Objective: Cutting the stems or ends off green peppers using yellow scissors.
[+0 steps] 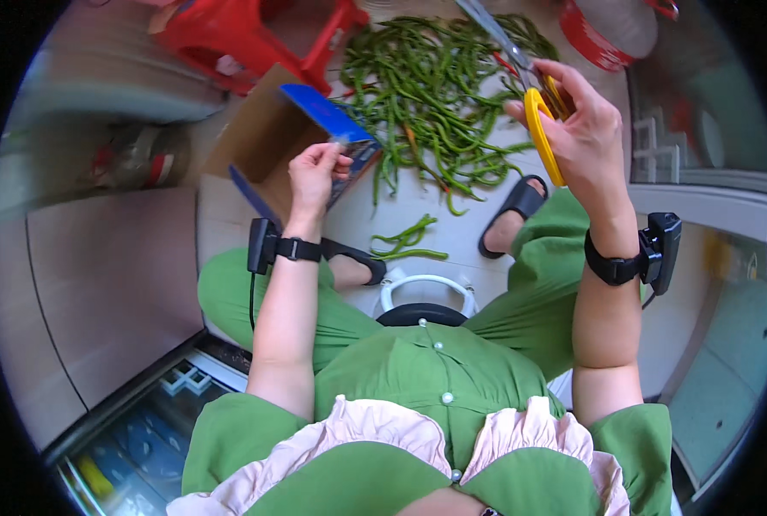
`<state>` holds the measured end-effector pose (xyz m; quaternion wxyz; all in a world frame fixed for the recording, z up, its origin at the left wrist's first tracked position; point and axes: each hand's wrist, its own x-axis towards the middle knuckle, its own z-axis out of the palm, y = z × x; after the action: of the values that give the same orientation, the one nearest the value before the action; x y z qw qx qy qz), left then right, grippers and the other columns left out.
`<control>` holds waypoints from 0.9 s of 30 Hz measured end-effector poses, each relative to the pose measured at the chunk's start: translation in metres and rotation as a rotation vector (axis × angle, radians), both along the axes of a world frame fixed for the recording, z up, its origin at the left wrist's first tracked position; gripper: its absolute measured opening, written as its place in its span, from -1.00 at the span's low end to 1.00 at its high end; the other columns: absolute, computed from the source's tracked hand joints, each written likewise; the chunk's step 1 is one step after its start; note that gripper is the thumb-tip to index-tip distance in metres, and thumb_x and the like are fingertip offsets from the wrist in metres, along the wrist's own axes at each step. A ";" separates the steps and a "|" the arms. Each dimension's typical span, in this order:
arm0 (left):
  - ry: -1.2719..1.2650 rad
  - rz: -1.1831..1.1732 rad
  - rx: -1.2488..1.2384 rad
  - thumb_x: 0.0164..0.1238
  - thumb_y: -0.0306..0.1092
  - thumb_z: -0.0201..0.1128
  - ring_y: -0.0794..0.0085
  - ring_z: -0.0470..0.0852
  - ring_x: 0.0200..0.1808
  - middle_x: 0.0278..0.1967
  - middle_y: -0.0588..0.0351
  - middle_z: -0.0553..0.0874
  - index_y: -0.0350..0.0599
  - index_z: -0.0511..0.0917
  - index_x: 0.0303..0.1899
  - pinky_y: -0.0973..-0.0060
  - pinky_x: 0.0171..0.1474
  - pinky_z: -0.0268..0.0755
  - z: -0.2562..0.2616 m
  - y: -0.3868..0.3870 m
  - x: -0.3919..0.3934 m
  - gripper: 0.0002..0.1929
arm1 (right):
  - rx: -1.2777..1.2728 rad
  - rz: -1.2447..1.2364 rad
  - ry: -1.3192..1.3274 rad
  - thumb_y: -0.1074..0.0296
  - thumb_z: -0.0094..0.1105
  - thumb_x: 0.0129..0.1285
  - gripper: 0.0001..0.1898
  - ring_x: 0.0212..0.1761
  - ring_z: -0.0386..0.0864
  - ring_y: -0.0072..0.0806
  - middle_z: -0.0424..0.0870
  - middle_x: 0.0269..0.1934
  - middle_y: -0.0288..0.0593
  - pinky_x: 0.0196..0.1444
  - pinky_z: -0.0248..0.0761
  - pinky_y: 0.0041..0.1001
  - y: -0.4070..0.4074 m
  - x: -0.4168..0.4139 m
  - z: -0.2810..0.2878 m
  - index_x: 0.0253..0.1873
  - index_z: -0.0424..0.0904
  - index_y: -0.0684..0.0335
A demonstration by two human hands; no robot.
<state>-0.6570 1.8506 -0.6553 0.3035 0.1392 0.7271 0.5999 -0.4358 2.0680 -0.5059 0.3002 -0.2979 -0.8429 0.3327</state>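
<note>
My right hand (583,122) holds a pair of scissors with yellow handles (538,135), its metal blades pointing up and away past the peppers. My left hand (319,171) is closed in a pinch at the near side of an open cardboard box (261,129) with blue flaps; something small and pale shows at its fingertips, too blurred to name. Beyond and between the hands, a heap of long green chili peppers (441,103) lies spread on the floor, with a few red ones among them. Several separate green peppers (406,242) lie nearer to my feet.
A red plastic stool (261,39) stands behind the box. At the upper right is a red and white round container (609,32). A large clear bottle (145,158) lies at the left by a cabinet (112,290). My slippered feet flank the loose peppers.
</note>
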 end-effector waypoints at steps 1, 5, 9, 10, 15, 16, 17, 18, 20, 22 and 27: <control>0.022 0.050 -0.060 0.27 -0.38 0.12 0.59 0.56 -0.56 -0.50 0.10 0.65 -0.26 0.55 -0.30 0.65 -0.47 0.47 0.001 -0.014 -0.021 -0.86 | -0.006 0.020 0.018 0.21 0.37 -0.09 -0.58 -0.53 0.55 -0.43 0.58 -0.52 -0.08 -0.43 0.40 -0.51 -0.004 -0.006 -0.001 -0.14 0.51 0.32; 0.104 -0.033 -0.307 0.23 -0.16 0.16 0.40 0.61 -0.26 -0.23 -0.06 0.63 -0.31 0.43 -0.02 0.47 -0.24 0.50 -0.025 -0.062 -0.088 -0.58 | 0.040 0.125 -0.051 0.22 0.35 -0.09 -0.59 -0.47 0.55 -0.30 0.57 -0.45 -0.06 -0.39 0.39 -0.44 -0.017 -0.016 -0.010 -0.14 0.51 0.30; -0.360 0.015 -0.658 0.15 0.23 0.03 0.04 0.22 0.26 0.23 -0.13 0.27 -0.19 0.24 0.21 0.13 0.17 0.17 -0.059 -0.091 -0.129 -0.25 | 0.121 0.191 -0.145 0.23 0.35 -0.11 -0.57 -0.39 0.56 -0.30 0.57 -0.32 -0.06 -0.35 0.40 -0.41 -0.017 -0.015 -0.018 -0.11 0.49 0.27; -0.090 -0.076 -0.847 0.15 0.12 0.09 0.07 0.34 0.17 0.14 -0.11 0.39 -0.19 0.38 0.09 0.14 0.12 0.23 -0.077 -0.109 -0.154 -0.39 | 0.113 0.203 -0.155 0.24 0.35 -0.10 -0.57 -0.40 0.55 -0.30 0.57 -0.33 -0.07 -0.36 0.40 -0.42 -0.020 -0.021 -0.015 -0.10 0.48 0.27; 0.590 0.077 -0.937 0.11 -0.24 0.22 0.17 0.59 -0.13 -0.19 0.01 0.65 -0.20 0.62 -0.35 0.17 -0.04 0.39 -0.081 -0.084 -0.139 -0.78 | 0.112 0.170 -0.130 0.27 0.34 -0.09 -0.58 -0.43 0.54 -0.31 0.56 -0.35 -0.09 -0.37 0.39 -0.41 -0.014 -0.016 -0.024 -0.11 0.48 0.27; 0.266 0.143 -0.753 0.12 -0.26 0.24 0.22 0.60 -0.21 -0.28 0.07 0.67 -0.22 0.59 -0.34 0.22 -0.08 0.42 -0.079 -0.084 -0.135 -0.79 | 0.113 0.189 -0.138 0.27 0.34 -0.09 -0.59 -0.42 0.54 -0.31 0.56 -0.34 -0.09 -0.36 0.39 -0.41 -0.015 -0.016 -0.022 -0.11 0.48 0.27; -0.052 0.205 -0.558 0.13 -0.28 0.25 0.26 0.62 -0.29 -0.37 0.13 0.68 -0.24 0.56 -0.34 0.27 -0.12 0.44 -0.078 -0.085 -0.132 -0.79 | 0.115 0.206 -0.145 0.28 0.33 -0.09 -0.59 -0.42 0.54 -0.30 0.56 -0.34 -0.09 -0.36 0.39 -0.41 -0.016 -0.016 -0.021 -0.10 0.48 0.27; -0.148 0.158 -0.518 0.20 -0.07 0.15 0.19 0.57 -0.08 -0.15 -0.03 0.63 -0.26 0.52 -0.15 0.21 0.04 0.34 -0.085 -0.092 -0.140 -0.60 | 0.110 0.208 -0.147 0.28 0.33 -0.09 -0.59 -0.42 0.54 -0.30 0.56 -0.34 -0.09 -0.36 0.39 -0.41 -0.017 -0.016 -0.020 -0.10 0.48 0.27; -0.197 0.234 -0.618 0.21 0.06 0.06 0.15 0.44 0.06 -0.02 -0.09 0.53 -0.26 0.47 -0.05 0.20 0.14 0.21 -0.084 -0.081 -0.137 -0.48 | 0.099 0.213 -0.200 0.28 0.32 -0.09 -0.60 -0.38 0.55 -0.29 0.57 -0.33 -0.08 -0.34 0.40 -0.41 -0.016 -0.014 -0.017 -0.11 0.48 0.28; -0.043 0.263 -0.865 0.23 0.22 -0.13 0.05 0.09 0.28 0.22 -0.17 0.18 -0.21 0.33 0.13 0.08 0.27 -0.07 -0.092 -0.087 -0.153 -0.32 | 0.141 0.216 -0.152 0.27 0.32 -0.09 -0.60 -0.36 0.56 -0.28 0.57 -0.33 -0.07 -0.33 0.39 -0.40 -0.015 -0.017 -0.015 -0.12 0.49 0.28; 1.099 0.149 -0.412 0.11 -0.31 0.20 0.18 0.45 -0.06 -0.15 -0.03 0.54 -0.15 0.60 -0.38 0.31 0.01 0.28 -0.035 -0.010 -0.067 -0.86 | 0.189 0.048 -0.118 0.37 0.38 -0.08 -0.58 -0.48 0.44 -0.60 0.53 -0.49 -0.19 -0.35 0.37 -0.60 0.004 0.000 -0.021 -0.07 0.48 0.33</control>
<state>-0.7243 1.8405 -0.6903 -0.1396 0.3163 0.8871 0.3058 -0.4359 2.0720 -0.5272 0.2689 -0.2673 -0.8934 0.2409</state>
